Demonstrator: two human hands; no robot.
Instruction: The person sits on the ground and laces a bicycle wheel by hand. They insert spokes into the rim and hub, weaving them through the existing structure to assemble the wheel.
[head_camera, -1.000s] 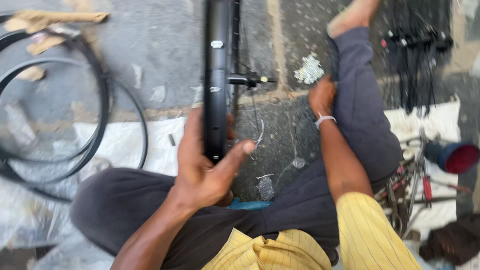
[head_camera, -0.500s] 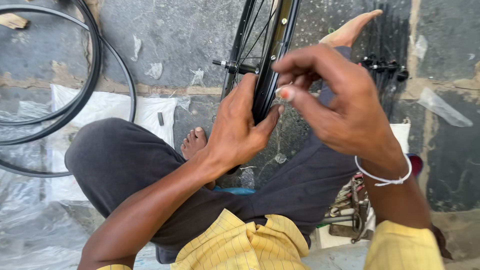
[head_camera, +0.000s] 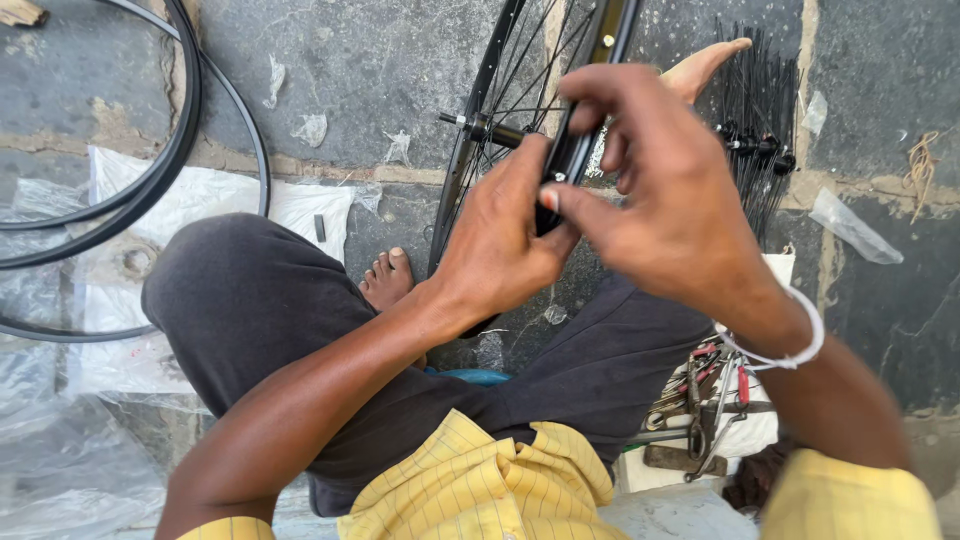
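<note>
1. Closest to the camera, I see yellow checked sleeves and dark trousers (head_camera: 560, 390) of a person sitting cross-legged on the stone floor (head_camera: 370, 60), one bare foot (head_camera: 388, 278) tucked by the knee.
2. At mid-frame, my left hand (head_camera: 500, 245) is closed around the black bicycle wheel rim (head_camera: 575, 150), thumb lying along its near edge; the wheel stands upright between the knees.
3. Just beside it, my right hand (head_camera: 670, 200) is curled over the same spot on the rim, fingertips pinched together as if on a small part; what they pinch is hidden, so I cannot tell.
4. To work well here, I judge the left grip should keep the rim from turning while the right fingers work squarely at the rim hole, not at a slant.
5. Right of the thigh lies a pile of hand tools (head_camera: 705, 400) with red handles.
6. Farther out, the wheel's hub axle (head_camera: 475, 125) and spokes show, a bundle of loose black spokes (head_camera: 760, 110) lies on the floor, and spare rims (head_camera: 150, 190) rest on plastic sheeting (head_camera: 200, 205) at left.
</note>
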